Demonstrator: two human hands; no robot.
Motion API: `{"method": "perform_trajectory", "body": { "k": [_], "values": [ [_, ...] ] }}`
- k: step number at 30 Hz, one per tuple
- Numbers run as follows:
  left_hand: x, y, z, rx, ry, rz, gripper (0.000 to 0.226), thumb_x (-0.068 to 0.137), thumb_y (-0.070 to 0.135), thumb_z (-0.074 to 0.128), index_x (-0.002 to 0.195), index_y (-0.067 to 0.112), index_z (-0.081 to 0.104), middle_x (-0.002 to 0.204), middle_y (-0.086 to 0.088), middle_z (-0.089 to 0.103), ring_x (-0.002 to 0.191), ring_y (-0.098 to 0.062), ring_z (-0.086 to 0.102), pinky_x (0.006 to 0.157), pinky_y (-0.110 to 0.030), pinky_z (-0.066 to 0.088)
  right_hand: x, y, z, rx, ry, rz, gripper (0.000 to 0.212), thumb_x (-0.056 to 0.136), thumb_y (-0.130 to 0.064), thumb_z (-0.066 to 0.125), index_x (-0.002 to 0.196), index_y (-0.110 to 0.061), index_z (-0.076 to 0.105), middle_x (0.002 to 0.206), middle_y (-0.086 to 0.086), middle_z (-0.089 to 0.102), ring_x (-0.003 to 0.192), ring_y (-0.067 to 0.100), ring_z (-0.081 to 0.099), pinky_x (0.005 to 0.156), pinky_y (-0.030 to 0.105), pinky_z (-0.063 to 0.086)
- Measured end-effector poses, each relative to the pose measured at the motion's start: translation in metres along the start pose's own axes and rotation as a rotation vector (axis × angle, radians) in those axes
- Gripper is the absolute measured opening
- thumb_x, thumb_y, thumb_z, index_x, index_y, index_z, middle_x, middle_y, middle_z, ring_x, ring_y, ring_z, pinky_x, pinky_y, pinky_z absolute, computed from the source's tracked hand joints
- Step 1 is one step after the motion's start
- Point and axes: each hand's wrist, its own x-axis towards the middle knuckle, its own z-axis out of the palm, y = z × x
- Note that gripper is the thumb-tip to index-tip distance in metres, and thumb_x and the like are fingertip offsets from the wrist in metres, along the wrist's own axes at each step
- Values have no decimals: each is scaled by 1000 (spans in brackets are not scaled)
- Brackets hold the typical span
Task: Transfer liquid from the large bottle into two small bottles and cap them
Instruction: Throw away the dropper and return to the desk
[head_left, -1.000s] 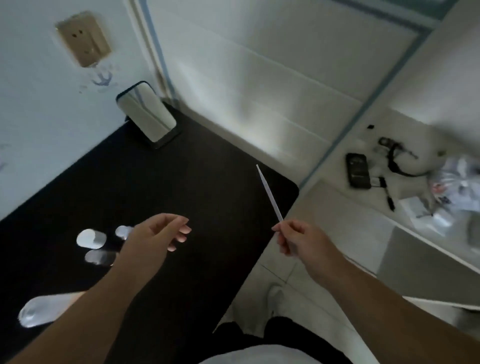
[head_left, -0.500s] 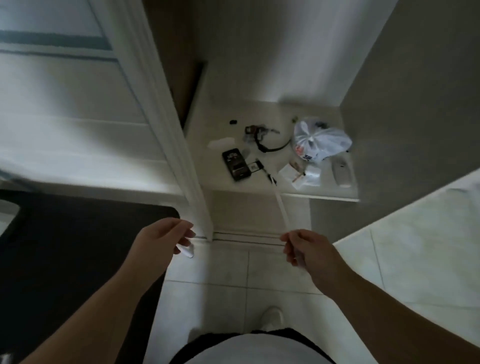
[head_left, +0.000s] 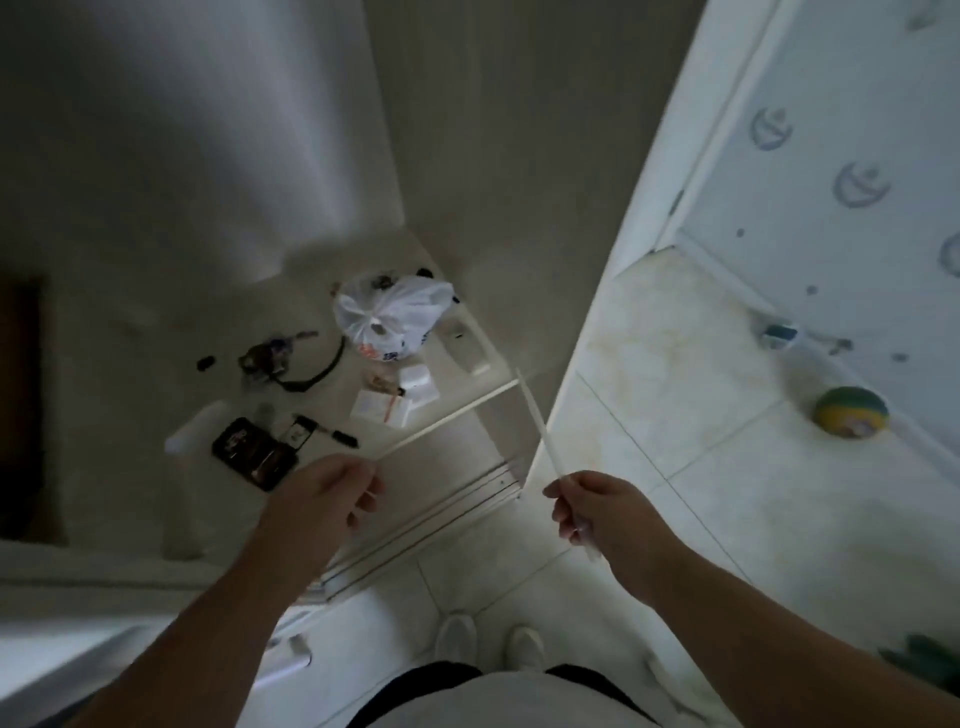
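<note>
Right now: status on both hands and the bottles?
Right hand pinches thin white pipette. Left hand curled, contents unclear. No bottles in view. Cluttered shelf ahead.

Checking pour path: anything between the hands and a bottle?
Cannot say: no bottle is in view. The right hand pinches a thin white stick; what the left hand holds, if anything, is unclear.

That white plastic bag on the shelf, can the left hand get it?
Probably yes: nothing stands between the left hand and the white plastic bag, but its fingers look curled, perhaps around something.
</note>
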Motion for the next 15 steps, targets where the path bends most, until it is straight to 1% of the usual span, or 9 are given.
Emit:
{"method": "perform_trajectory", "body": {
  "k": [3,6,8,9,13,15],
  "values": [
    [31,17,22,84,-120,57,30,101,19,59,81,31,77,83,-2,76,76,-16,70,68,-33,53,-7,4,-20,50,128,-3,27,105,-9,52,92,-1,74,69,7,68,59,17,60,60,28,47],
    [55,35,48,176,-238,125,28,100,23,59,82,36,76,84,3,76,74,-9,70,66,-28,51,-15,13,-40,118,250,10,28,105,-10,54,89,-5,76,68,6,69,58,16,62,60,29,48],
    [66,49,68,220,-303,159,29,100,23,58,82,37,75,83,5,76,74,-7,70,66,-28,51,-20,20,-54,177,333,18,28,104,-10,55,87,-6,77,68,6,69,59,17,62,61,30,48],
    [70,56,79,236,-336,172,29,101,22,58,82,36,75,83,5,76,74,-8,70,66,-29,52,-22,23,-61,219,370,19,28,104,-10,55,87,-6,77,68,6,69,59,17,62,60,30,48],
    [77,79,127,253,-426,190,27,100,18,59,79,22,76,81,3,76,77,-16,70,68,-32,52,-31,30,-93,361,505,8,29,104,-11,55,86,-6,76,67,6,67,57,18,61,55,27,47],
    [80,91,153,271,-482,219,27,100,21,58,82,25,77,83,5,76,75,-10,70,67,-29,52,-33,29,-114,406,551,0,29,105,-11,54,87,-4,75,67,6,67,57,18,60,55,27,47]
  ]
}}
